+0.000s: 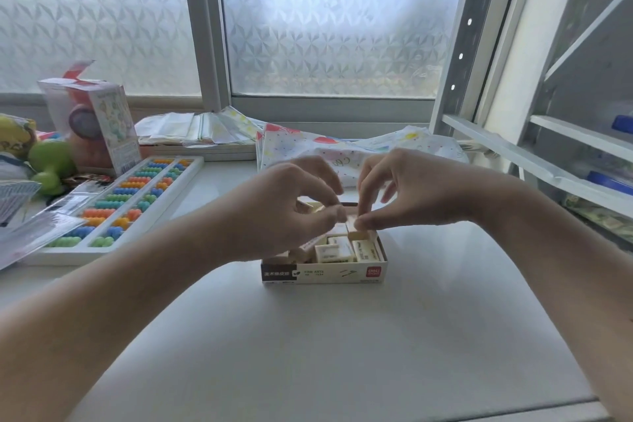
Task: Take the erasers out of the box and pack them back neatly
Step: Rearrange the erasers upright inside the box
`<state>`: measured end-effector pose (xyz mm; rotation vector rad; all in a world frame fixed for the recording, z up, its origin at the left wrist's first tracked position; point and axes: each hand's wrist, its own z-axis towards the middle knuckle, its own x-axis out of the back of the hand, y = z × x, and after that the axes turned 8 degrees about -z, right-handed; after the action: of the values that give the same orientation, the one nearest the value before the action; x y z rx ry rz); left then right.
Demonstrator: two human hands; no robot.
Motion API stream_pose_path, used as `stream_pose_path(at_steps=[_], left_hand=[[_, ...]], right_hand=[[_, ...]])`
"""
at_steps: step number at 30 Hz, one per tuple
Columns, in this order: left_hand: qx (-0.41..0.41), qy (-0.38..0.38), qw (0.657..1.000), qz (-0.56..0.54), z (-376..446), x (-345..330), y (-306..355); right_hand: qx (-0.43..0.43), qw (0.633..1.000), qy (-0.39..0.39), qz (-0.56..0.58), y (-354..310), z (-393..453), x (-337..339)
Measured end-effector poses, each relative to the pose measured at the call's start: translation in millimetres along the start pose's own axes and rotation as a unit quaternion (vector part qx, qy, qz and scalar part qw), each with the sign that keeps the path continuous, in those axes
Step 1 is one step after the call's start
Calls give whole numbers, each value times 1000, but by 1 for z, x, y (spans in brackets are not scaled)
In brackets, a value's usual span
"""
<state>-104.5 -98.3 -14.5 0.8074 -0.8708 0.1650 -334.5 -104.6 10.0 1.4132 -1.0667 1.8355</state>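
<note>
A small open cardboard eraser box (323,272) with a dark and cream front sits on the white table. Several cream erasers (334,250) lie inside it, some askew. My left hand (287,212) and my right hand (394,195) hover over the box, fingertips meeting above its middle. Both hands pinch one cream eraser (351,220) between thumbs and forefingers, just above the others. My left hand hides the box's left half.
A white abacus (120,205) with coloured beads lies to the left, beside a toy box (99,123) and green toy (48,164). Patterned paper bags (342,151) lie behind the eraser box under the window. A shelf unit (548,161) stands at the right.
</note>
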Motion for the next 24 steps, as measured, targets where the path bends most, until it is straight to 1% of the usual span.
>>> stream_pose_path(at_steps=[2, 3, 7, 14, 20, 24], left_hand=[[5, 41, 999, 21, 0, 4, -4], [15, 44, 998, 30, 1, 4, -6], [52, 8, 998, 27, 0, 2, -10], [58, -7, 998, 24, 0, 2, -6], [56, -7, 998, 27, 0, 2, -4], [53, -3, 998, 28, 1, 2, -5]], right_hand=[[-1, 1000, 16, -13, 0, 2, -2], [-1, 1000, 23, -15, -1, 3, -3], [-2, 1000, 13, -15, -4, 5, -8], [-26, 999, -22, -17, -7, 5, -9], [-15, 999, -14, -48, -8, 5, -7], [-11, 1000, 6, -27, -5, 4, -5]])
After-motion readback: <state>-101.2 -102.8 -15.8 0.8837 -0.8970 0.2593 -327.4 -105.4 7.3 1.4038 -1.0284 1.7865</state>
